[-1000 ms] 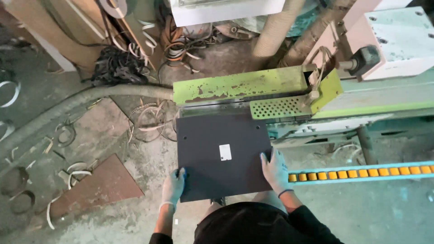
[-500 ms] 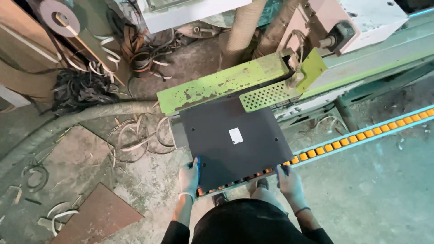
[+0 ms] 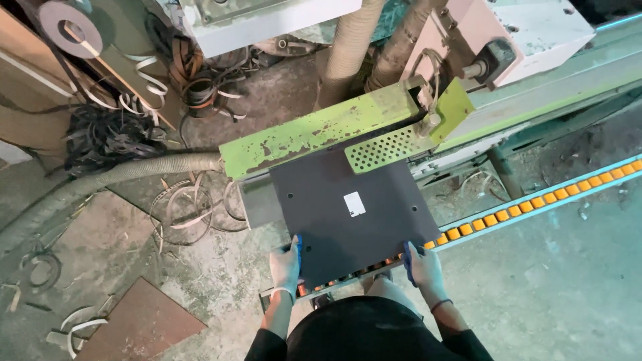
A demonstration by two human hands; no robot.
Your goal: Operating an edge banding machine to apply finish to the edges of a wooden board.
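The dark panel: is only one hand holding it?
No, the left hand and right hand each grip a near corner of the dark panel.

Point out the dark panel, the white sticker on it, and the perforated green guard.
dark panel [image 3: 328, 220]: head view, bare face left of centre.
white sticker [image 3: 354, 204]: head view, middle of the label.
perforated green guard [image 3: 384, 148]: head view, centre of the holed plate.

A small white rectangular label [image 3: 354, 204] sits near the middle of the dark panel [image 3: 348, 214], slightly tilted; its markings are probably too small to make out.
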